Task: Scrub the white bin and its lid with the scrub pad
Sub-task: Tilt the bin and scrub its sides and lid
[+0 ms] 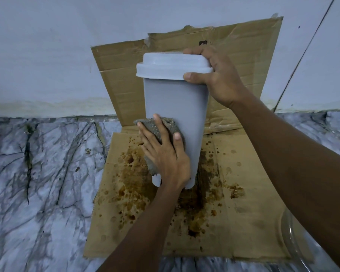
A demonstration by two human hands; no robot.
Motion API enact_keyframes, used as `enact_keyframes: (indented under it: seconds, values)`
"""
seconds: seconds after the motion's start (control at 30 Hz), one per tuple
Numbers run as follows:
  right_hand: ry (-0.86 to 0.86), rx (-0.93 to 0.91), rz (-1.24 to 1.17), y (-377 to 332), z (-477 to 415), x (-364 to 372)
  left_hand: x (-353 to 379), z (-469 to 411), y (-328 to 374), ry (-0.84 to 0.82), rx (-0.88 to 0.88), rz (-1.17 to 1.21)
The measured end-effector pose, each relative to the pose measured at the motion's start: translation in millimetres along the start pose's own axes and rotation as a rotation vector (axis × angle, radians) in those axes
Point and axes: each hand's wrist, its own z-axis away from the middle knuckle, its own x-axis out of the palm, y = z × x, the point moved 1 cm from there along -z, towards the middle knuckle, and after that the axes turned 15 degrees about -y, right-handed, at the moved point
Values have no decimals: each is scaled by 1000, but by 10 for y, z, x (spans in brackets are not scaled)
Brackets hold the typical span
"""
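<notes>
Nearest me, across the bottom of the frame, lies the flattened brown cardboard sheet [243, 222], blotched with wet brown spatter, on a grey-veined marble surface [37, 173].

Just above frame centre-bottom, my left hand [165, 154] lies flat with its fingers straight and spread. It presses the grey knobbly scrub pad [153, 125] against the lower front wall of the tall white plastic bin [175, 103]. The bin stands on stubby feet on the stained cardboard in the middle of the frame.

Higher, right of centre, my right hand [218, 75] grips the white domed plastic lid [171, 64], which is seated on the bin. The thumb is hooked under the rim and the fingers are curled over the top. Behind, the cardboard folds up against a pale wall [47, 55].

As I read it, I am scrubbing the lower outer wall. To do it well I would press through the palm, not the fingertips, so the pad stays flat on the curved wall. I would use short overlapping strokes that run up toward the lid, and turn the bin by the rim to bring round fresh wall. The bin is tall on small feet, so a hard sideways push low down could skid it on the wet cardboard. The top grip should counter each stroke. The feet and the seam under the lid look like dirt traps, so I would give them extra passes.
</notes>
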Motion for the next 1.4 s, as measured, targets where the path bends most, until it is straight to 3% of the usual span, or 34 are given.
enact_keyframes:
  seconds: [0.1, 0.2, 0.57, 1.03, 1.27, 1.4]
  values:
    - [3, -7, 15, -22, 2, 27, 26, -19, -50, 102, -16, 74]
    - [-5, -10, 30, -40, 9, 47, 81, 27, -67, 167, -141, 135]
    - [-4, -10, 37, -32, 37, 44, 219, 48, 77, 207, -550, 317]
    - [-20, 12, 48, -14, 73, 51, 86, 9, -143, 238, -805, 478]
    - [-2, 24, 15, -24, 64, 8, 71, -90, -56, 263, -779, 506]
    - [-24, 17, 41, -36, 67, 81, 40, -93, -380, 233, -899, 725]
